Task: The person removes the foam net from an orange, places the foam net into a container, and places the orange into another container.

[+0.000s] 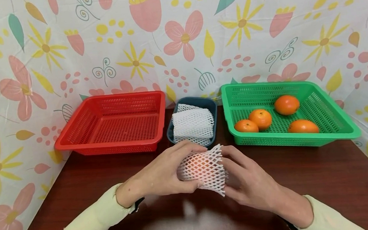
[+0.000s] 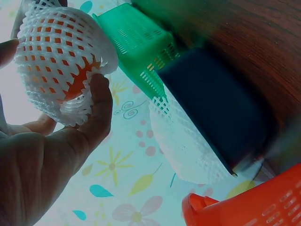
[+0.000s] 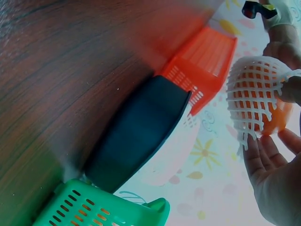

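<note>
An orange (image 3: 278,117) sits inside a white foam net sleeve (image 1: 208,170), held above the table between both hands. My left hand (image 1: 162,171) grips the sleeved orange from the left, fingers over the top and thumb below. At the sleeve's flared right end, my right hand (image 1: 254,179) holds the net, its fingertips partly hidden behind the mesh. Through the mesh the fruit's orange skin shows, and in the left wrist view part of the fruit lies bare at the sleeve's opening. Just beyond the hands, a dark blue bin (image 1: 215,121) holds several flat foam net sleeves (image 1: 192,123).
A red basket (image 1: 109,148) with nothing in it stands at the back left. The green basket (image 1: 288,139) at the back right contains several oranges (image 1: 287,105). Behind them hangs a flowered cloth (image 1: 185,36); all stand on a dark wooden table (image 1: 95,178).
</note>
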Motion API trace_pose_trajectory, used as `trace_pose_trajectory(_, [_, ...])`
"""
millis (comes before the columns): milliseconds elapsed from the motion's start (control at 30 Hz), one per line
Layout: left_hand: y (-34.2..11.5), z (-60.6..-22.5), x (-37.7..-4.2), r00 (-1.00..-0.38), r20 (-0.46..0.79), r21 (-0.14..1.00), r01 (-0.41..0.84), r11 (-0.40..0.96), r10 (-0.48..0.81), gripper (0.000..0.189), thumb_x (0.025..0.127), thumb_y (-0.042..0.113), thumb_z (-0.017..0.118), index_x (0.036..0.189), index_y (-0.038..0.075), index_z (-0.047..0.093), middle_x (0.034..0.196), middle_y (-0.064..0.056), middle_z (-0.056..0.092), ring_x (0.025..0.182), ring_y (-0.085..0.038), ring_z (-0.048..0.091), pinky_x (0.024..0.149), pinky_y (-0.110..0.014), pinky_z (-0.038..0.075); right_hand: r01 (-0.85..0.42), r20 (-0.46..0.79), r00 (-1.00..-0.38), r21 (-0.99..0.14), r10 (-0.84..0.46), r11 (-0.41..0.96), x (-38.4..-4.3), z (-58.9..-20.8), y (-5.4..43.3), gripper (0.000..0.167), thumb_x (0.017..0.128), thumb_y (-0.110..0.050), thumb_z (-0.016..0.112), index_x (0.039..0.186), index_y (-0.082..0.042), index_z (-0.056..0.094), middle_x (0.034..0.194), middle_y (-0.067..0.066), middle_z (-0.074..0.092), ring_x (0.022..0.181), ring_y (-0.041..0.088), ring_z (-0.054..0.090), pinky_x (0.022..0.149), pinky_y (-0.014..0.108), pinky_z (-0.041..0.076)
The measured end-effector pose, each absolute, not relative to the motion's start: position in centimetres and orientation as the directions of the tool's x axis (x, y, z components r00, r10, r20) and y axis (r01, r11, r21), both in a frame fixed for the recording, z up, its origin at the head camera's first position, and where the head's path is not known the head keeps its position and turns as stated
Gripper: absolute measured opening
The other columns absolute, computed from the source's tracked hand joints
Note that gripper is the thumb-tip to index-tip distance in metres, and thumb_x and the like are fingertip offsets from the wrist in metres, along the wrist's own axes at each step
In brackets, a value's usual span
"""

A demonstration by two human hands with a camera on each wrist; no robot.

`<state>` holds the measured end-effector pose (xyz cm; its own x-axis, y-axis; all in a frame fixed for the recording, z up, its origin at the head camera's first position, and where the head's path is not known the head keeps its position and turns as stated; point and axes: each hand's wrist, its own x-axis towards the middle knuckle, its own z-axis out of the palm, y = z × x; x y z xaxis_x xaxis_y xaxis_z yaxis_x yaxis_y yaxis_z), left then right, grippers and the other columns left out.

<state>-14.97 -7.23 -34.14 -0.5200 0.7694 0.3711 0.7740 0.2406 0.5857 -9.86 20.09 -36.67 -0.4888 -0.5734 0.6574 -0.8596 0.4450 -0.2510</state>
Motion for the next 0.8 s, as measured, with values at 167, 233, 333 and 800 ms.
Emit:
trace_pose_trajectory(167, [-7.24, -34.08, -14.95, -0.521, 0.366, 0.599, 0.766, 0.233, 0.771, 0.068, 0.086, 0.035, 0.084, 0.147, 0.027, 0.054, 0.137, 0.015, 0.056, 0.117, -0.003, 0.055, 0.093, -0.025, 0.053, -0.861, 0.654, -0.487, -0.246, -0.579, 0.445, -9.75, -36.71, 20.06, 0.053, 0.087, -0.020, 0.076, 0.138, -0.010, 0.064, 0.143, 0.012, 0.054, 0.124, 0.023, 0.056, 0.113, 0.018, 0.037])
trace_pose_trajectory(233, [-7.22, -34.06, -14.96, -0.521, 0.365, 0.604, 0.763, 0.230, 0.771, 0.068, 0.086, 0.036, 0.084, 0.147, 0.027, 0.054, 0.137, 0.015, 0.056, 0.117, -0.002, 0.055, 0.093, -0.025, 0.053, -0.859, 0.650, -0.490, -0.244, -0.581, 0.450, -9.68, -36.72, 20.10, 0.054, 0.087, -0.020, 0.076, 0.138, -0.009, 0.063, 0.143, 0.013, 0.054, 0.124, 0.023, 0.056, 0.113, 0.017, 0.036])
trace_pose_trajectory(333, [-7.19, -34.00, -14.96, -0.520, 0.370, 0.607, 0.763, 0.224, 0.770, 0.068, 0.086, 0.038, 0.085, 0.146, 0.026, 0.054, 0.137, 0.016, 0.057, 0.117, -0.002, 0.056, 0.094, -0.025, 0.053, -0.858, 0.650, -0.491, -0.244, -0.580, 0.452, -9.59, -36.70, 20.13, 0.048, 0.094, -0.028, 0.072, 0.138, -0.009, 0.063, 0.143, 0.014, 0.053, 0.124, 0.024, 0.056, 0.113, 0.018, 0.036])
trace_pose_trajectory(800, [-6.88, -33.96, -14.75, -0.530, 0.379, 0.659, 0.730, 0.181, 0.759, 0.069, 0.086, 0.042, 0.087, 0.145, 0.030, 0.054, 0.132, 0.018, 0.059, 0.115, -0.004, 0.058, 0.096, -0.027, 0.053, -0.873, 0.700, -0.442, -0.191, -0.561, 0.449, -9.38, -36.70, 19.80, 0.049, 0.100, -0.040, 0.065, 0.134, -0.004, 0.063, 0.142, 0.020, 0.052, 0.121, 0.026, 0.056, 0.107, 0.020, 0.040])
